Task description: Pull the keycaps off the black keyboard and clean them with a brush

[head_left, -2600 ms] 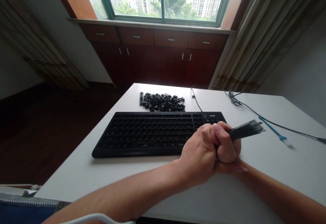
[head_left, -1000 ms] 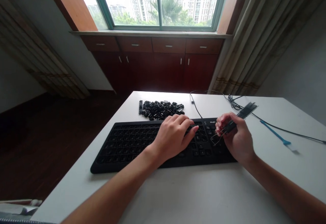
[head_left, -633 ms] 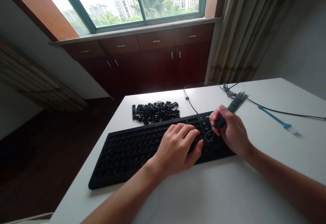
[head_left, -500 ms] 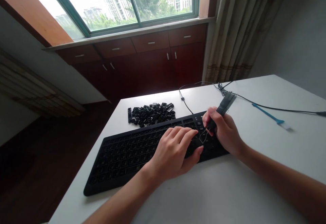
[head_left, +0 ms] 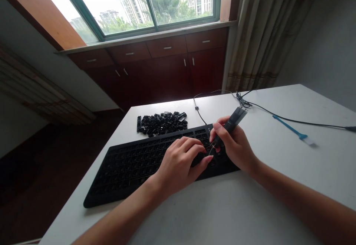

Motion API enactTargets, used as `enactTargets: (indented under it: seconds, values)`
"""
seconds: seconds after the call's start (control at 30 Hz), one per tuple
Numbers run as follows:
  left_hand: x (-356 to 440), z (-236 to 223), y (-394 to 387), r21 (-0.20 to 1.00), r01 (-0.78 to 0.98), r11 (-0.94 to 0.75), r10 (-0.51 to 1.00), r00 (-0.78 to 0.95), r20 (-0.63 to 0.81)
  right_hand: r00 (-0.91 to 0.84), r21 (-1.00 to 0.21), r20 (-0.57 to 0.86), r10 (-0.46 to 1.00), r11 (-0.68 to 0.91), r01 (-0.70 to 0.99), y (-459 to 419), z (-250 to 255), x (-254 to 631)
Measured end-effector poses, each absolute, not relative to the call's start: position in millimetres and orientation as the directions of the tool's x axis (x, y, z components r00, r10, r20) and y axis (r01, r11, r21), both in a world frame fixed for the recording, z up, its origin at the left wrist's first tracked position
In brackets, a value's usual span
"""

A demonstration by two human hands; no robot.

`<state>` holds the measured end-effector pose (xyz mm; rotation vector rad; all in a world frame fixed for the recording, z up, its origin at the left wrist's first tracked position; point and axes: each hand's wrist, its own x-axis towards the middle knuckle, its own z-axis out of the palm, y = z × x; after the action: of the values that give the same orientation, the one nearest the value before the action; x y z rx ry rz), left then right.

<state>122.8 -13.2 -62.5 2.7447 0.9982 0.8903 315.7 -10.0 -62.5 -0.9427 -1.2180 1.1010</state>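
Left hand: resting on the keys of the black keyboard [head_left: 125, 174], fingers curled and pressing down, grasping nothing.
Right hand: grasping the black handle of a wire keycap puller [head_left: 232, 124] [head_left: 233, 144] between thumb and fingers.
Puller position: wire loop is down among the keys, right of centre, just beside the left hand's fingertips; handle is tilting up and far.
Change: hands are no longer clenched together off the keyboard's right edge; both are now working over the keys.
Keycaps: loose black keycaps [head_left: 161, 123] are lying heaped just beyond the keyboard.
Table: white table [head_left: 250, 208] is carrying everything.
Right, far: black cable [head_left: 292, 120] is trailing beside a blue strip [head_left: 289, 128].
Far: dark red wooden cabinet [head_left: 167, 74] is standing below the window [head_left: 133, 7].
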Motion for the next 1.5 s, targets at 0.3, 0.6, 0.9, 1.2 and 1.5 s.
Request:
enactTargets:
  seconds: [0.3, 0.6, 0.9, 1.2, 1.5]
  values:
    - [121.3, -62.3, -12.6, 0.362, 0.507, -0.782, 0.619, 0.564, 0.547, 0.034, -0.963, 0.194, 0.98, 0.197, -0.184, -8.1, -60.6, 317.5]
    - [120.0, -64.4, -11.2, 0.455, 0.438, -0.776, 0.631, 0.504, 0.591, -0.049, -0.971, 0.239, 0.97, 0.239, -0.014, -15.1, -61.0, 318.3]
    - [122.5, -60.4, -13.4, 0.416, 0.516, -0.749, 0.661, 0.54, 0.52, 0.038, -0.964, 0.259, 0.965, 0.261, -0.052, -11.0, -65.4, 317.6]
    - [123.7, -60.3, -11.9, 0.382, 0.534, -0.754, 0.654, 0.563, 0.505, 0.061, -0.957, 0.263, 0.963, 0.269, -0.113, -8.6, -66.8, 317.9]
    - [123.3, -61.4, -10.7, 0.374, 0.501, -0.78, 0.623, 0.57, 0.536, 0.032, -0.932, 0.138, 0.99, 0.141, -0.335, -10.2, -57.5, 313.5]
